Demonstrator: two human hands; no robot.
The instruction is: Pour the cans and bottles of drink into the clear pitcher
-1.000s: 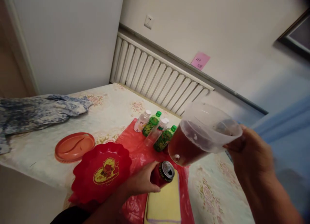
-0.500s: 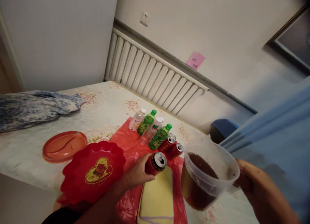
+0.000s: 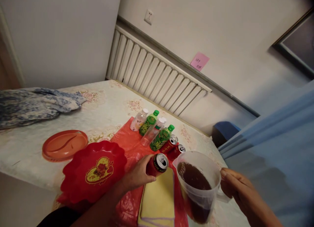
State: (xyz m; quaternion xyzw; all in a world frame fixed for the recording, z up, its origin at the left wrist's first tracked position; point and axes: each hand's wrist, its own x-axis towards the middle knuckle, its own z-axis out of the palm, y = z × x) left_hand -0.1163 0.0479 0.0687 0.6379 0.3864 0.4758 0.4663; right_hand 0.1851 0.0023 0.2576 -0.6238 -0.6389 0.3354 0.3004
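The clear plastic jug of dark brown drink hangs upright just right of the red can, its handle wrapped in the right hand. The left hand is closed round the can, which leans over the yellow cloth. Beyond the can stand two more cans and four small bottles; left of it sits a red heart dish.

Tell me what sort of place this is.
Probably a room in a home. A table with a floral cloth stands against a wall radiator under a wall socket, set with small drink bottles, cans and a red heart-patterned plate.
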